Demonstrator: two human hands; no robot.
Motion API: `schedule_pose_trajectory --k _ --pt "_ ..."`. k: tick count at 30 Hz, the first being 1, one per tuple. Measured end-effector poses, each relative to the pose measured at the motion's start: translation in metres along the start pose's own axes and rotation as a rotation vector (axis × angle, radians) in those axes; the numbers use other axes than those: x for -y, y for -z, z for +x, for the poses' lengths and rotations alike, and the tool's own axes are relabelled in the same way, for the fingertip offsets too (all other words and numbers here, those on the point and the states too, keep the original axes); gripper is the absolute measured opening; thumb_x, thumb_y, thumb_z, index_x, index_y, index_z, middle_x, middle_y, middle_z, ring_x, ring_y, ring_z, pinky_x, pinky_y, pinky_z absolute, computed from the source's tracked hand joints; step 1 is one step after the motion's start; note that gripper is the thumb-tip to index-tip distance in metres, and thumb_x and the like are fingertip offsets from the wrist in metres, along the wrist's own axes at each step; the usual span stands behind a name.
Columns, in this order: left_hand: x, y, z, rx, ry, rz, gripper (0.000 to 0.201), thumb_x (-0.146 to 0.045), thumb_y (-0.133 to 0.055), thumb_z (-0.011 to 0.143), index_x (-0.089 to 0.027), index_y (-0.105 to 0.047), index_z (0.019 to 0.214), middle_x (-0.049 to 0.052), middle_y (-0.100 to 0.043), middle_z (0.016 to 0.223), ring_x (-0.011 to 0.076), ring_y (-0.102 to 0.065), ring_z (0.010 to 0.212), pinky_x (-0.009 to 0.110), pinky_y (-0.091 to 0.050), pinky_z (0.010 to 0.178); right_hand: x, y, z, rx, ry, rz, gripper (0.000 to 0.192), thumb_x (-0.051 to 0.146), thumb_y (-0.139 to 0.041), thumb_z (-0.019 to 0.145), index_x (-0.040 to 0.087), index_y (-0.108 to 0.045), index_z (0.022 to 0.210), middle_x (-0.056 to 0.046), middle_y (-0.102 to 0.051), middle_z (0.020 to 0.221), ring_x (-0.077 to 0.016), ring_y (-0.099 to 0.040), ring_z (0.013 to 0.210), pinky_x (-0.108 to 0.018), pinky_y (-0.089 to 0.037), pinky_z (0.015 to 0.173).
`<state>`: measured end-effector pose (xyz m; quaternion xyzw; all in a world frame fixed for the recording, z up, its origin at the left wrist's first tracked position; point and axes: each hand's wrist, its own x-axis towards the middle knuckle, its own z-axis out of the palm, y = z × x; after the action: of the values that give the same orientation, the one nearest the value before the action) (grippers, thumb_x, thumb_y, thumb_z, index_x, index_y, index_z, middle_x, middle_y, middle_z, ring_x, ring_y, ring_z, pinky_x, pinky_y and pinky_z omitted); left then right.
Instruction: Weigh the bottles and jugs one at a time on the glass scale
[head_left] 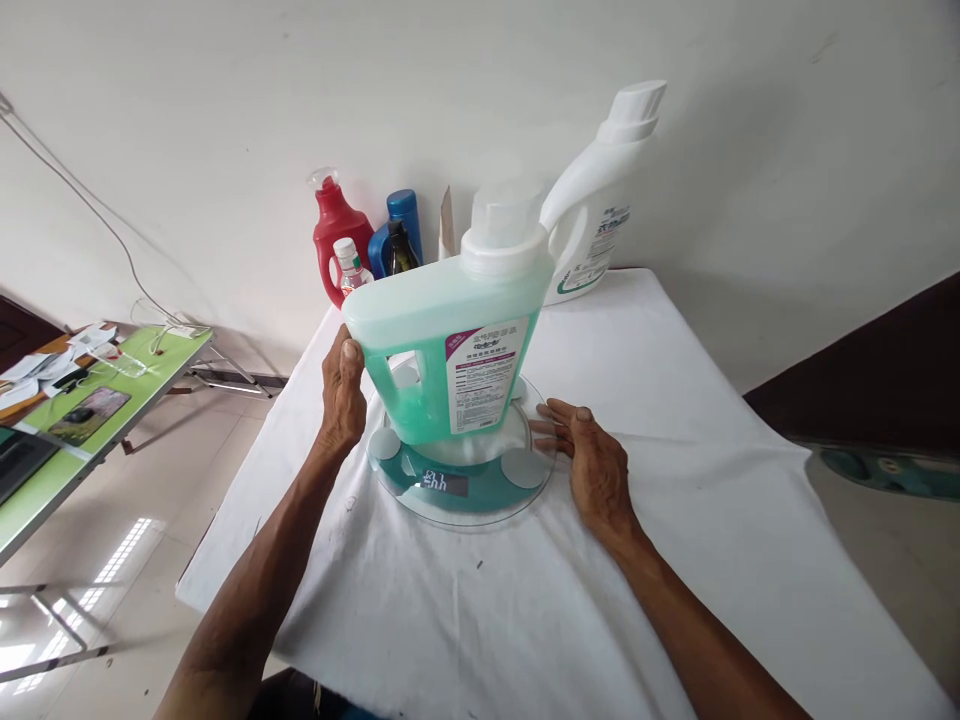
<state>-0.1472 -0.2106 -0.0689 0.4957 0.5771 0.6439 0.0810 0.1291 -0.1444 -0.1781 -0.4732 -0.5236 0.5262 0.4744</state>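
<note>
A large translucent jug of green liquid (409, 300), with a white cap and a printed label, stands on a round glass scale (450, 500). Dark digits show on the scale's small display, too blurred to read surely. My left hand (345, 390) is at the jug's handle side, thumb up against its left edge; its other fingers are mostly hidden behind, and it appears to hold the jug there. On the other side, my right hand (592, 460) has its fingers stretched out at the scale's right rim, holding nothing.
Behind the jug, by the wall, are a white detergent bottle (600, 200), a red bottle (341, 235), a blue bottle (403, 212), a small clear bottle (351, 265) and a dark bottle (401, 250). A white cloth (675, 520) covers the table. A green table (142, 375) stands left.
</note>
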Motion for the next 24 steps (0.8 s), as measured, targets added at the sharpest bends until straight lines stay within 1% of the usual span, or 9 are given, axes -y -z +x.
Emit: schedule_pose_trajectory --k 4,6,8,10,12,14,17,21,24 --pt "-0.011 -0.005 -0.002 0.019 0.081 -0.005 0.074 -0.093 -0.042 0.090 -0.023 -0.058 0.073 0.009 -0.062 0.075 0.0286 -0.071 0.086 0.040 -0.058 0.067 -0.001 0.002 0.000 0.005 -0.010 0.012 0.079 0.083 -0.046 0.101 0.016 -0.073 0.134 -0.020 -0.076 0.136 -0.0347 -0.077 0.112 -0.049 -0.064 0.088" --pt "-0.017 -0.008 -0.003 0.028 0.135 -0.036 0.070 -0.092 -0.053 0.085 -0.024 -0.054 0.069 0.007 -0.057 0.068 0.0256 -0.067 0.074 0.037 -0.054 0.059 -0.002 0.002 0.001 0.000 -0.008 0.013 0.076 0.082 -0.047 0.101 0.018 -0.074 0.132 -0.018 -0.077 0.134 -0.0341 -0.078 0.110 -0.048 -0.065 0.086" --pt "-0.023 -0.014 -0.002 0.031 0.174 -0.099 0.065 -0.086 -0.066 0.081 -0.024 -0.051 0.066 0.003 -0.049 0.060 0.0197 -0.057 0.060 0.034 -0.047 0.051 -0.002 0.002 0.002 -0.009 -0.001 0.021 0.074 0.081 -0.048 0.101 0.019 -0.075 0.129 -0.018 -0.078 0.131 -0.0337 -0.079 0.106 -0.047 -0.066 0.083" --pt "-0.029 -0.021 0.000 -0.004 0.191 -0.165 0.061 -0.077 -0.076 0.077 -0.024 -0.049 0.065 -0.002 -0.040 0.055 0.0133 -0.042 0.049 0.030 -0.038 0.046 -0.001 0.002 0.003 -0.015 0.012 0.036 0.074 0.082 -0.049 0.100 0.018 -0.076 0.126 -0.018 -0.079 0.129 -0.0335 -0.079 0.103 -0.046 -0.066 0.080" --pt "-0.036 -0.029 0.004 -0.074 0.191 -0.218 0.060 -0.070 -0.084 0.071 -0.023 -0.047 0.065 -0.005 -0.034 0.054 0.0086 -0.031 0.046 0.026 -0.031 0.042 0.002 0.002 0.003 -0.013 0.028 0.041 0.076 0.083 -0.047 0.099 0.018 -0.077 0.124 -0.019 -0.080 0.128 -0.0337 -0.080 0.102 -0.046 -0.066 0.079" --pt "-0.045 -0.036 0.009 -0.140 0.188 -0.252 0.059 -0.064 -0.088 0.066 -0.023 -0.046 0.065 -0.007 -0.032 0.054 0.0062 -0.027 0.045 0.023 -0.027 0.041 0.006 0.003 0.003 -0.010 0.037 0.048 0.077 0.085 -0.046 0.098 0.018 -0.076 0.121 -0.019 -0.080 0.127 -0.0344 -0.080 0.102 -0.046 -0.067 0.079" --pt "-0.063 -0.048 0.022 -0.189 0.159 -0.276 0.059 -0.056 -0.092 0.061 -0.023 -0.044 0.066 -0.009 -0.031 0.053 0.0051 -0.026 0.044 0.021 -0.026 0.039 0.012 0.003 0.003 -0.001 0.042 0.069 0.078 0.086 -0.045 0.098 0.019 -0.075 0.121 -0.018 -0.081 0.123 -0.0354 -0.080 0.100 -0.048 -0.067 0.079" --pt "-0.083 -0.074 0.047 -0.198 0.075 -0.320 0.059 -0.056 -0.092 0.065 -0.023 -0.044 0.067 -0.009 -0.030 0.054 0.0054 -0.028 0.044 0.021 -0.027 0.039 0.015 0.004 0.002 -0.022 0.045 0.077 0.078 0.089 -0.044 0.095 0.022 -0.077 0.116 -0.017 -0.082 0.120 -0.0374 -0.080 0.099 -0.050 -0.068 0.079" --pt "-0.085 -0.112 0.070 -0.179 0.043 -0.357 0.056 -0.061 -0.088 0.072 -0.023 -0.046 0.070 -0.007 -0.034 0.056 0.0068 -0.032 0.045 0.022 -0.029 0.039 0.012 0.004 0.002 -0.023 0.054 0.075 0.074 0.088 -0.043 0.097 0.025 -0.078 0.115 -0.015 -0.083 0.119 -0.0369 -0.080 0.096 -0.050 -0.068 0.078"
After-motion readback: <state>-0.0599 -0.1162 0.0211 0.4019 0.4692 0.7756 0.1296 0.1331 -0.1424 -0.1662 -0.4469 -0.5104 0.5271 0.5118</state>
